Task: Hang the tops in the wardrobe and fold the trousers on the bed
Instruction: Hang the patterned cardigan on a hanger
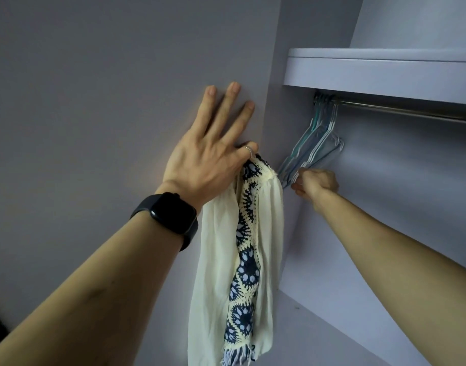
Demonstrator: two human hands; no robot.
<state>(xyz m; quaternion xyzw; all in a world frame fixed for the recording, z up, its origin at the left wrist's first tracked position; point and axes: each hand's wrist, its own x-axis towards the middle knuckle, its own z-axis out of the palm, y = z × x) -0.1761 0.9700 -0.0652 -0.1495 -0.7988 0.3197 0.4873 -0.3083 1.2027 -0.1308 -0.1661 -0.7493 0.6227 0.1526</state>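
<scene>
A cream top [218, 260] with a dark blue crochet band and a fringed end hangs down in front of the wardrobe door. My left hand [210, 143] holds its upper end between thumb and palm, while the straight fingers press flat on the door panel. Inside the wardrobe, a bunch of thin wire hangers [315, 143] hangs at the left end of the metal rail [411, 109]. My right hand [315, 183] reaches in and grips the lower bars of those hangers with curled fingers.
A pale shelf [379, 72] runs above the rail. The wardrobe's grey door panel [94, 88] fills the left half of the view. Below the rail the wardrobe's back wall [398, 180] and a lower board are bare. A dark watch sits on my left wrist.
</scene>
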